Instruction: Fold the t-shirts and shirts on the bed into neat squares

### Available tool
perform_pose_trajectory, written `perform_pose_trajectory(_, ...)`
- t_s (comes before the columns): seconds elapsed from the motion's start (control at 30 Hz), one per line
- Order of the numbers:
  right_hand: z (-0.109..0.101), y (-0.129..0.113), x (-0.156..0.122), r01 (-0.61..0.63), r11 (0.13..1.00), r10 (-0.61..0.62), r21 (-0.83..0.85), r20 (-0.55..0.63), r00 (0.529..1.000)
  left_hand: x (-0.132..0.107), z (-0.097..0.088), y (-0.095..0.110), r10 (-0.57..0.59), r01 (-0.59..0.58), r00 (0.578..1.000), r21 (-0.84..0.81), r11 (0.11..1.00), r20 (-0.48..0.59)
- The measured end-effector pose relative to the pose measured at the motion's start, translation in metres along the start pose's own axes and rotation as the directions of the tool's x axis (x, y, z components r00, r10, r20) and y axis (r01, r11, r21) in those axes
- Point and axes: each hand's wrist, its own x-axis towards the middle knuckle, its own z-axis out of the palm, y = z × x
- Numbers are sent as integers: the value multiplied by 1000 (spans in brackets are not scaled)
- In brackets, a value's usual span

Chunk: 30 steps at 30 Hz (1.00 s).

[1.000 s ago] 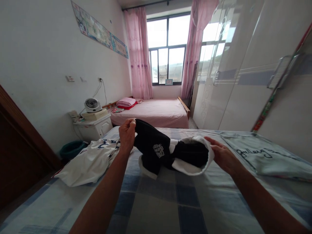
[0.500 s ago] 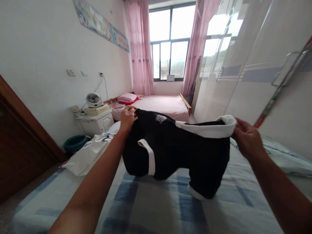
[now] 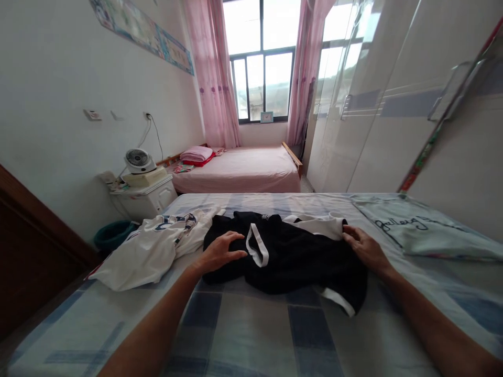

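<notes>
A black polo shirt [image 3: 298, 262] with a white collar and white sleeve cuffs lies crumpled on the bed. Over its left part, my left hand [image 3: 222, 251] has thumb and fingers apart beside one white cuff, holding nothing. The fingers of my right hand [image 3: 363, 246] are closed on the shirt's edge at the right end of the white collar. A small pale emblem shows at the shirt's far edge, partly hidden by folds.
A rumpled white shirt [image 3: 145, 251] lies to the left on the checked bedsheet [image 3: 255, 335]. At right is a pale green folded garment [image 3: 420, 225] with lettering. Beyond stand a white nightstand [image 3: 157, 196] with a fan [image 3: 139, 159], a pink bed [image 3: 251, 167] and a glossy wardrobe [image 3: 377, 141].
The black polo shirt has come down from being held up between both hands onto the bed. My left hand has let go of its far edge and moved nearer the cuff.
</notes>
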Motion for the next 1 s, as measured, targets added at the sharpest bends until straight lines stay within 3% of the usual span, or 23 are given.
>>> perform_pose_trajectory(0.17,1,7,-1,42,993,-39,-111,25,999,-3,18,-13,34,-30,999,127,992,-36)
perform_pose_trajectory(0.33,4,14,0,106,979,-103,-176,26,994,-4,17,-8,-31,57,989,180,982,-142)
perform_pose_trajectory(0.57,2,13,0,147,965,-133,-218,77,988,-2,7,-7,-72,113,885,63,992,-460)
perform_pose_trajectory(0.63,3,12,-1,159,961,-147,-228,69,987,-2,9,-11,-97,132,889,47,990,-447)
perform_pose_trajectory(0.77,4,11,-2,158,960,-150,-230,51,987,-2,17,-20,-124,139,935,22,990,-331)
perform_pose_trajectory(1.0,6,13,-2,141,967,-135,-212,44,990,-4,22,-23,-111,140,952,84,987,-286)
